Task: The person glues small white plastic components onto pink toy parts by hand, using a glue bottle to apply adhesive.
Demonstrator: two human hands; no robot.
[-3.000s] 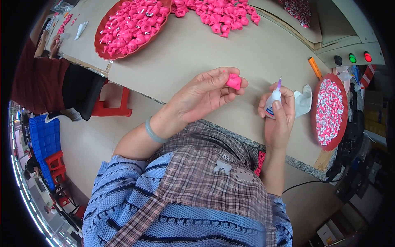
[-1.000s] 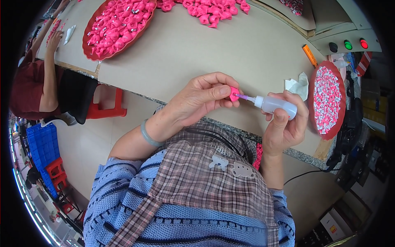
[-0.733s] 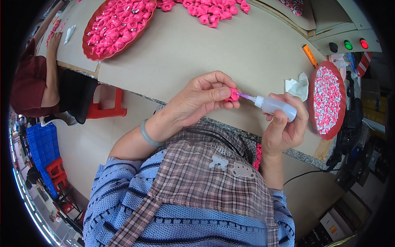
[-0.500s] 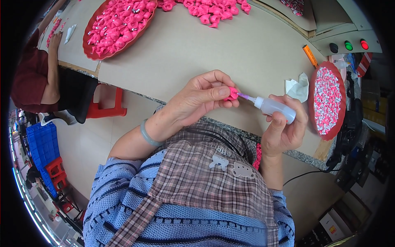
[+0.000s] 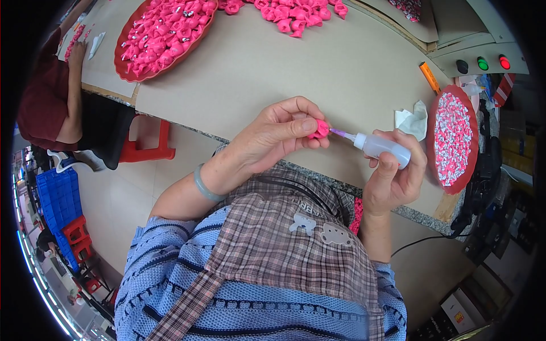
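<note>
Just over the near side of the tabletop (image 5: 239, 85): both hands up, working close together. Left hand (image 5: 284, 126) has its fingers pinched narrow on a small hollow-looking pink plastic piece (image 5: 321, 129), thumb on the near side. Right hand (image 5: 396, 170) has its fingers wrapped round a translucent squeeze bottle (image 5: 388, 152), tilted nearly flat, purple nozzle (image 5: 339, 133) aimed left at the piece. Tip is right at the piece's edge; can't tell if touching. Liquid level visible in the bottle.

Around them: scalloped red tray (image 5: 125, 75) at far left, heaped with similar pink pieces; loose pink pile (image 5: 298, 16) right of it, on the tabletop. Right side: crumpled white tissue (image 5: 413, 120) just beyond the bottle, orange marker (image 5: 429, 77) by the top end of a second red tray (image 5: 474, 156), which is full of tiny pink and silvery bits (image 5: 453, 139).
</note>
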